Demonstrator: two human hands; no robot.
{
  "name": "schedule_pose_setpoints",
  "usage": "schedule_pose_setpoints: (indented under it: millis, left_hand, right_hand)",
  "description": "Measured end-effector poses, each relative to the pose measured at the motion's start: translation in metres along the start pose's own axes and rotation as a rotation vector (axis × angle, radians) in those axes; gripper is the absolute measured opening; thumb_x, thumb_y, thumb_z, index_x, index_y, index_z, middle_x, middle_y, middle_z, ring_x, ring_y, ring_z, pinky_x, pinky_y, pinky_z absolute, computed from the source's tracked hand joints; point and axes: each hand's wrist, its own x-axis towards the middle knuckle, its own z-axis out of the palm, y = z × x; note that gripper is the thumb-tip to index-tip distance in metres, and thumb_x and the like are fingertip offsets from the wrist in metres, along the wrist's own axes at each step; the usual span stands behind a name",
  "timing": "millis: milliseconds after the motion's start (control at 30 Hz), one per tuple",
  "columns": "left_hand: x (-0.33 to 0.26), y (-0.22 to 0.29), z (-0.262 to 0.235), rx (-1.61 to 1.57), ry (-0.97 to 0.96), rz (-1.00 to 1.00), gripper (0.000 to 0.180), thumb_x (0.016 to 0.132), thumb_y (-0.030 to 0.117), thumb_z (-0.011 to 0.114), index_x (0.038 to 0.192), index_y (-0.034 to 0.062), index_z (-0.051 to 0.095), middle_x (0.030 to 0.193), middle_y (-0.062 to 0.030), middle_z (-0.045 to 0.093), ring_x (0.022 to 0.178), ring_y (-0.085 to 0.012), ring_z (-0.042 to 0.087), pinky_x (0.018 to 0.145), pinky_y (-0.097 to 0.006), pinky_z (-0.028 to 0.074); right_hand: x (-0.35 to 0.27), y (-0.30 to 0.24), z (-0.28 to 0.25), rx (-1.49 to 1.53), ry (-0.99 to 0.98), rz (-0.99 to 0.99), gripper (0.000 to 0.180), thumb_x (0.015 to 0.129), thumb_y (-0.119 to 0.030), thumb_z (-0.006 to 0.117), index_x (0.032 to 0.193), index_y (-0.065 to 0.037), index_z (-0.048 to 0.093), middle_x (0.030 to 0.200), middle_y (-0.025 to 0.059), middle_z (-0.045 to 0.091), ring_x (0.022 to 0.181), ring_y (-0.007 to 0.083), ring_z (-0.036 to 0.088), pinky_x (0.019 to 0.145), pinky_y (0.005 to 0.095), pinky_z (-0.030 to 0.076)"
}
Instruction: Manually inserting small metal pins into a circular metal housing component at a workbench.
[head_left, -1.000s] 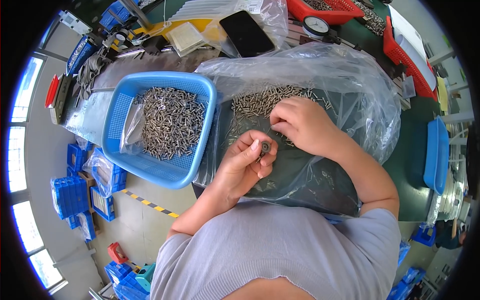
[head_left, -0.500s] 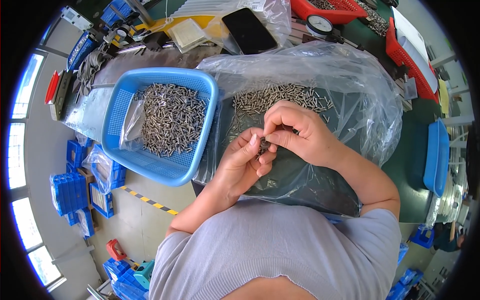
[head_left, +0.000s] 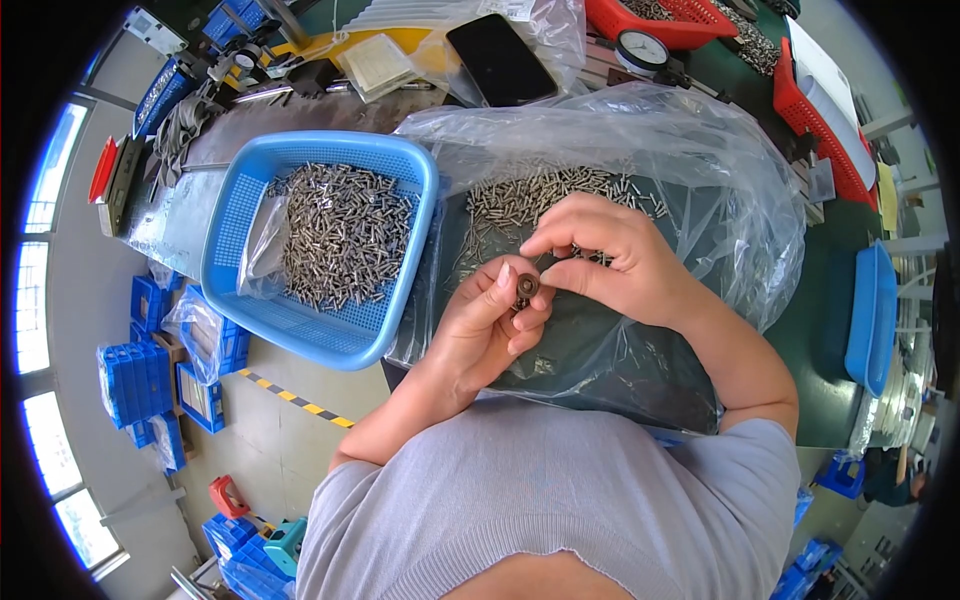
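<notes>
My left hand is closed round a small dark metal ring, its central hole facing up. Below the ring, small shiny bits show among the fingers. Just to its right is my right hand, thumb and forefinger spread a little apart by the ring. Metal pins show in the gap of this hand; I cannot tell whether they lie in the palm or behind it. Beyond both hands, a heap of short metal pins rests on a clear plastic sheet. A blue plastic basket of similar pins stands left.
Past the plastic lie a black phone, a small pale packet and a round dial gauge. Red baskets are at the far right, a blue tray at the right edge. Blue crates stand on the floor left.
My right thumb and forefinger have parted and drawn slightly back from the ring, so its top face and hole now show. My left hand has hardly moved.
</notes>
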Motion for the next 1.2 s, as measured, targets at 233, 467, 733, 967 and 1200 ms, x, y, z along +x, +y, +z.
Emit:
schedule_pose_setpoints:
  millis: [233, 467, 733, 967, 1200]
  left_hand:
    - [0.001, 0.000, -0.006, 0.045, -0.056, -0.059, 0.033, 0.090, 0.034, 0.061, 0.105, 0.0060, 0.055, 0.081, -0.0041, 0.056, 0.065, -0.0087, 0.044, 0.050, -0.021, 0.035]
    - [0.001, -0.003, -0.003, 0.053, -0.003, 0.006, 0.027, 0.092, 0.030, 0.059, 0.102, 0.0060, 0.054, 0.090, -0.0063, 0.059, 0.072, -0.0099, 0.049, 0.059, -0.023, 0.039]
    - [0.000, 0.000, -0.001, 0.032, -0.047, -0.021, 0.018, 0.091, 0.023, 0.061, 0.100, 0.0087, 0.056, 0.095, -0.0091, 0.059, 0.074, -0.0110, 0.051, 0.060, -0.024, 0.042]
    - [0.001, -0.001, -0.003, 0.015, -0.064, -0.029, 0.018, 0.089, 0.022, 0.064, 0.099, 0.0089, 0.056, 0.094, -0.0087, 0.059, 0.073, -0.0112, 0.050, 0.059, -0.024, 0.042]
    - [0.000, -0.001, -0.005, 0.046, -0.087, -0.035, 0.019, 0.089, 0.023, 0.064, 0.098, 0.0088, 0.056, 0.093, -0.0084, 0.059, 0.072, -0.0108, 0.049, 0.059, -0.024, 0.040]
  right_hand:
    - [0.000, 0.003, 0.008, -0.004, -0.049, 0.029, 0.017, 0.072, -0.004, 0.071, 0.085, -0.004, 0.061, 0.089, 0.0069, 0.058, 0.084, 0.0206, 0.058, 0.074, 0.0313, 0.047]
    - [-0.001, 0.000, -0.001, -0.015, -0.022, -0.006, 0.010, 0.075, -0.004, 0.069, 0.083, -0.003, 0.063, 0.088, 0.0058, 0.059, 0.083, 0.0187, 0.058, 0.072, 0.0300, 0.046]
    - [0.004, 0.024, -0.008, -0.497, 0.106, 0.063, 0.015, 0.071, -0.005, 0.070, 0.086, -0.005, 0.066, 0.086, 0.0068, 0.057, 0.084, 0.0255, 0.057, 0.073, 0.0342, 0.047]
    - [0.008, 0.031, 0.002, -0.628, 0.055, -0.060, 0.015, 0.065, -0.007, 0.072, 0.077, -0.008, 0.064, 0.083, 0.0045, 0.053, 0.082, 0.0248, 0.054, 0.073, 0.0374, 0.045]
    - [0.001, 0.027, 0.000, -0.577, -0.030, -0.002, 0.015, 0.065, -0.010, 0.072, 0.074, -0.008, 0.061, 0.080, 0.0047, 0.053, 0.081, 0.0253, 0.054, 0.072, 0.0377, 0.045]
